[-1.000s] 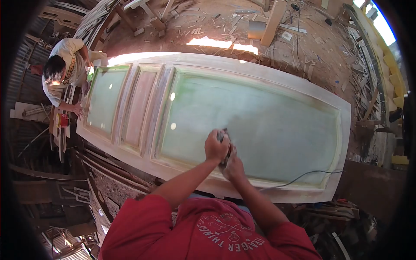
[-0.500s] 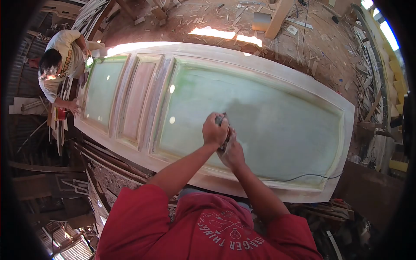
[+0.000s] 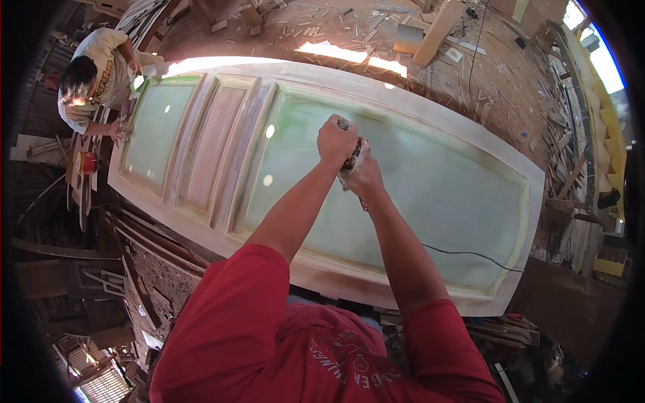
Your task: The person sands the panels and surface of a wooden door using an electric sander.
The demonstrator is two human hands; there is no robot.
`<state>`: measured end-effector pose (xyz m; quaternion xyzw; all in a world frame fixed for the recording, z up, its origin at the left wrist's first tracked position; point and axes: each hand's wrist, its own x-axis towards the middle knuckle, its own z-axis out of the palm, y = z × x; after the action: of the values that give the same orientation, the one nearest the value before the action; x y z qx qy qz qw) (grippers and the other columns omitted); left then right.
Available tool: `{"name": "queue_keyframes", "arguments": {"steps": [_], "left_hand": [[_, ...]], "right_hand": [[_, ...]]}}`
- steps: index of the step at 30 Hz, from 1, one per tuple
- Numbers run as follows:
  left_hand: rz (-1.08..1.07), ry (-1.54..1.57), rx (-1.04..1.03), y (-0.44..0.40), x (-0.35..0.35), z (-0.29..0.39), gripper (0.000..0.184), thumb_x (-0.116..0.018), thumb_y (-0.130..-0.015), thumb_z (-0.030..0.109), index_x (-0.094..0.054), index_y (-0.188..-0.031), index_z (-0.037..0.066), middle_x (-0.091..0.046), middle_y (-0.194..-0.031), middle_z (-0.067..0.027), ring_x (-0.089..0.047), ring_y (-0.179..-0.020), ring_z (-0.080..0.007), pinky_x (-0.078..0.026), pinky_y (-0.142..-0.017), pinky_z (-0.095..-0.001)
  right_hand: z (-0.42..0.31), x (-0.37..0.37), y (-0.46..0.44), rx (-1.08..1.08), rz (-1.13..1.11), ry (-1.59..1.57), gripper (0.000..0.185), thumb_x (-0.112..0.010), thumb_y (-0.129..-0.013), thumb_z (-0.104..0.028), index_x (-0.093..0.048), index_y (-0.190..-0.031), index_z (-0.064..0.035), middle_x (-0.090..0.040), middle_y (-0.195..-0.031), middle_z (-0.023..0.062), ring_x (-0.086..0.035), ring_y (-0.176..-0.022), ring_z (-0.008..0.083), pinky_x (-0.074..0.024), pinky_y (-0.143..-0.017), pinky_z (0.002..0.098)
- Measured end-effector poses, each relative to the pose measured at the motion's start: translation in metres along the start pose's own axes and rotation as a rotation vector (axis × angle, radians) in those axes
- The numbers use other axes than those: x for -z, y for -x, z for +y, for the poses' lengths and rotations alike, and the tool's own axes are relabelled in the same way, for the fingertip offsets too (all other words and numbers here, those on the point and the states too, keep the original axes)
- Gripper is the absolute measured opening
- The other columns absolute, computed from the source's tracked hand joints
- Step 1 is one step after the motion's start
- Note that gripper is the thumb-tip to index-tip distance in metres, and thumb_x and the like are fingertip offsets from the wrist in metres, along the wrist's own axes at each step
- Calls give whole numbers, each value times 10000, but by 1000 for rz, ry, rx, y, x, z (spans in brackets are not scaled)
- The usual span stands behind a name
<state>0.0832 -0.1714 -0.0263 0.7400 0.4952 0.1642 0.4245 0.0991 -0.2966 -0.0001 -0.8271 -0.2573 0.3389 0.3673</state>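
A dark corded power tool [image 3: 352,157] is mostly hidden by my hands. My left hand [image 3: 336,143] is wrapped round its front end. Close behind, my right hand [image 3: 365,174] grips its rear part. Both hands are over the large greenish panel [image 3: 437,201] of a pale wooden door [image 3: 316,266] lying flat. I cannot tell whether the tool touches the surface. A black cord [image 3: 470,253] runs over the panel's lower right part to the door's edge.
At the door's far left end a co-worker [image 3: 101,74] leans in, hands at the smaller green panel [image 3: 151,131]. A red container [image 3: 87,163] stands beside them. Wood scraps litter the ground beyond, near a timber post [image 3: 440,33]. Long boards [image 3: 161,245] lie by the near side.
Both my hands have moved away from my body with the tool, toward the door's far edge. My arms are stretched further out. The cord has shifted along with them.
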Motion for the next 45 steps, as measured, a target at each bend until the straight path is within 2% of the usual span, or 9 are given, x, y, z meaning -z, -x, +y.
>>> {"name": "queue_keyframes", "arguments": {"steps": [8, 16, 17, 18, 20, 23, 29, 38, 45], "left_hand": [[-41, 69, -23, 91, 24, -40, 283, -733, -910, 293, -679, -997, 29, -740, -982, -218, -715, -971, -458, -567, -873, -536], [31, 63, -90, 203, 49, -98, 301, -728, -928, 308, -694, -1015, 22, -746, -1005, -207, -725, -976, -432, -574, -895, -487], [26, 70, -91, 207, 51, -101, 302, -728, -928, 307, -695, -1017, 20, -747, -1010, -209, -724, -979, -434, -573, -897, -489], [20, 77, -92, 210, 54, -101, 304, -729, -929, 306, -696, -1018, 17, -747, -1015, -211, -724, -982, -437, -572, -900, -490], [22, 69, -87, 200, 54, -97, 302, -728, -926, 299, -698, -1020, 14, -749, -1015, -210, -725, -979, -433, -572, -899, -488], [11, 59, -63, 166, 51, -82, 292, -727, -920, 292, -703, -1023, 20, -756, -1014, -206, -732, -976, -423, -576, -895, -480], [-3, 65, 6, 85, 40, -50, 288, -727, -910, 297, -721, -1039, 41, -770, -1019, -196, -746, -989, -414, -584, -903, -492], [13, 34, -23, -9, 18, -14, 322, -758, -862, 299, -753, -1056, 41, -793, -1000, -219, -773, -963, -424, -606, -902, -498], [-4, 6, -5, 8, 17, -15, 284, -761, -871, 293, -760, -1027, 55, -797, -950, -180, -776, -907, -381, -604, -874, -463]], "right_hand": [[48, -52, 83, 58, 76, 18, 1033, -878, -873, -294, -227, -1630, -29, -730, -1293, 293, -724, -1096, 526, -592, -929, 556], [80, -87, 205, 12, -63, 25, 1115, -887, -869, -205, -149, -1683, -12, -607, -1509, 288, -661, -1304, 479, -572, -1033, 487], [77, -87, 210, 37, -64, 55, 1109, -858, -883, -156, -94, -1675, -17, -654, -1434, 298, -703, -1221, 486, -582, -988, 496], [76, -88, 209, 31, -66, 29, 1113, -867, -877, -163, -108, -1678, -11, -637, -1465, 292, -684, -1263, 478, -576, -1007, 486], [76, -89, 200, 20, -70, -24, 1122, -886, -866, -178, -137, -1683, 0, -602, -1527, 280, -646, -1348, 461, -566, -1047, 466], [74, -90, 162, 211, 45, -57, 1100, -864, -886, -195, -129, -1681, -1, -651, -1456, 284, -683, -1263, 485, -581, -1007, 490], [29, -59, 83, 89, 42, 26, 974, -831, -913, -255, -218, -1632, -16, -727, -1277, 298, -726, -1062, 530, -589, -924, 555], [-2, -27, -9, 71, 33, -54, 880, -846, -898, -265, -313, -1557, -28, -743, -1225, 293, -729, -1092, 513, -581, -924, 549], [17, -34, 1, 106, 67, -58, 888, -839, -902, -275, -306, -1565, -24, -743, -1206, 307, -728, -1070, 525, -583, -911, 560]]}}
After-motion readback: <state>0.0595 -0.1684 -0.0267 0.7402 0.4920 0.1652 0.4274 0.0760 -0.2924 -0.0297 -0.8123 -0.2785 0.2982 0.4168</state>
